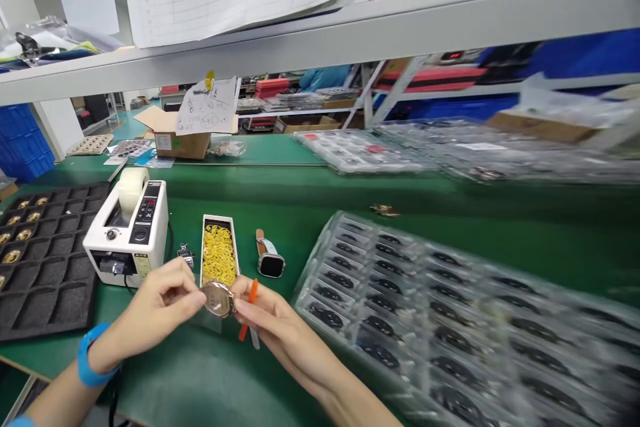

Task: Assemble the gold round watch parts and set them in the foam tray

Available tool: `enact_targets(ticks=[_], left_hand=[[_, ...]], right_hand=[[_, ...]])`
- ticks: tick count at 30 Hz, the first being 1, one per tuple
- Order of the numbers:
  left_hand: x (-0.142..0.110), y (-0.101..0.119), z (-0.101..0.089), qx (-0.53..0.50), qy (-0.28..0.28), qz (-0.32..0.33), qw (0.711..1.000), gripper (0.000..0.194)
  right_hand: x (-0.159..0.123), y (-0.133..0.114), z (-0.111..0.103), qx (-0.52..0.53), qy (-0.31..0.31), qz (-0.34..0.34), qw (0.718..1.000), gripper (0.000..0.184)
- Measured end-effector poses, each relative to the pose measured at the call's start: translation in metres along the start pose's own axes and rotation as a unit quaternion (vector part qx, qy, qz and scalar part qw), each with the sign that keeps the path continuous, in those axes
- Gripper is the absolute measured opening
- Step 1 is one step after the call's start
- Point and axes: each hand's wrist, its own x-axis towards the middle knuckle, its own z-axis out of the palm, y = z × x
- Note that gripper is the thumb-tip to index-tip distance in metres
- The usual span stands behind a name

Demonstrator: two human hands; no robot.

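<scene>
A round, shiny rose-gold watch case (219, 299) is held up between my hands, over the near end of a narrow white box. My right hand (267, 313) grips its right edge between thumb and fingers. A thin orange stick-like tool (249, 310) also passes through the fingers of that hand; a grey strip shows below it. At the case's left edge, the thumb and index finger of my left hand (163, 303) are pinched together. Yellow rings (219, 253) fill the white box (204, 240) just behind. A blue band circles my left wrist.
Left stands a white tape dispenser (155, 220) beside a black compartment tray (45, 287) with gold round pieces. A smartwatch (271, 265) and a small metal clip (185, 255) lie near the box. Clear plastic trays (415, 320) of dark parts cover the right. A shelf beam (300, 47) crosses above.
</scene>
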Motion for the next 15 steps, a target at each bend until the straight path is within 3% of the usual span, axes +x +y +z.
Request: enact_targets(ticks=[6,15], left_hand=[[0.001,-0.011,0.015,0.013,-0.024,-0.048,0.998,0.022],[0.000,-0.015,0.021,0.026,0.013,-0.058,0.998,0.023]], right_hand=[[-0.001,0.000,0.003,0.042,-0.008,0.008,0.999,0.040],[-0.004,0.002,0.005,0.042,0.009,0.015,0.999,0.038]])
